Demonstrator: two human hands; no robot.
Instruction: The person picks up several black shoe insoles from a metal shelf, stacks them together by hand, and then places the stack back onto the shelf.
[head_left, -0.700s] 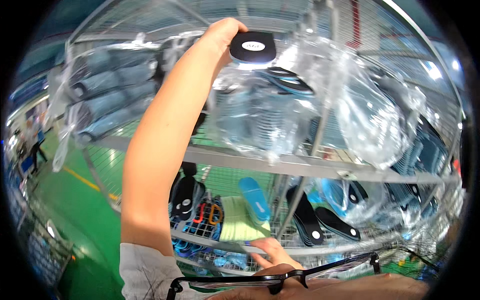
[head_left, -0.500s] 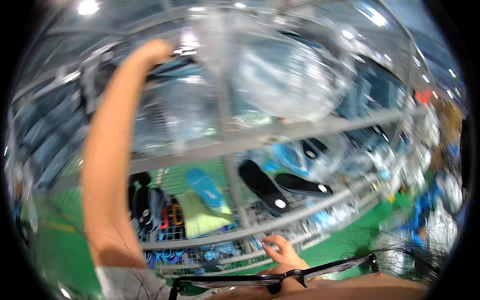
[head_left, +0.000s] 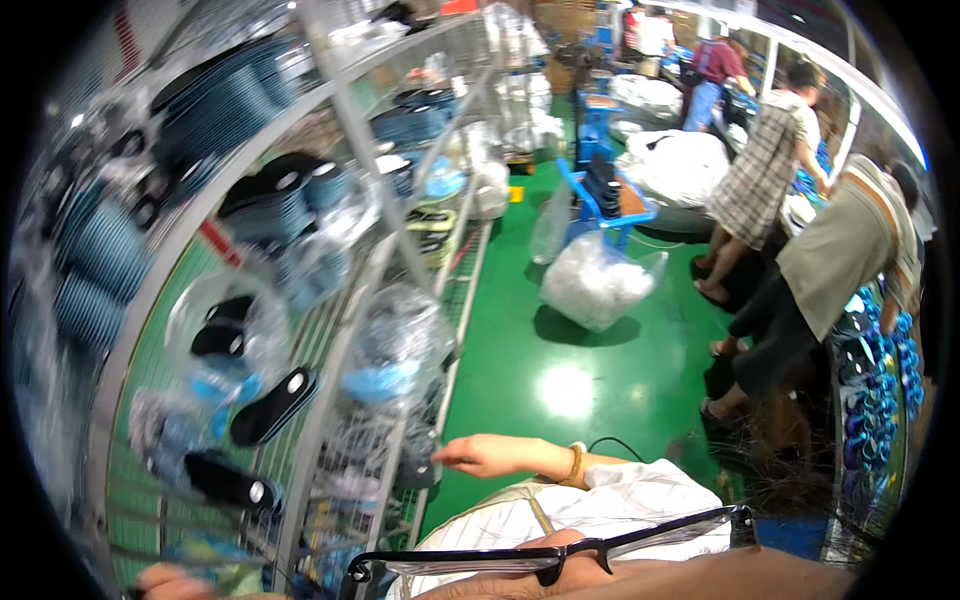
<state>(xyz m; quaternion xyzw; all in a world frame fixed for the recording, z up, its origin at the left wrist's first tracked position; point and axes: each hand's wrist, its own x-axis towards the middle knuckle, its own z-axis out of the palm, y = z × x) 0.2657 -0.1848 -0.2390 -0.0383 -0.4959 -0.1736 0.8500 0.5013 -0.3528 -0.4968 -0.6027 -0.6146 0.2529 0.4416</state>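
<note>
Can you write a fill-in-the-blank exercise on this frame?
1. The floor is painted ____.
2. The right hand, open and holding nothing, reaches toward the wire ____ of bagged insoles.
3. A beaded bracelet sits on the right ____.
4. A clear bag of white material stands on the floor in front of a ____ cart.

Missing words: green; rack; wrist; blue

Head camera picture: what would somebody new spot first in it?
Probably the tall grey wire shelf rack filling the left side, stuffed with black and blue shoe insoles in clear plastic bags. Next comes the shiny green floor in the middle, with a clear bag of white stuff sitting on it. Low down, the right hand reaches toward the rack, apparently holding nothing.
</note>
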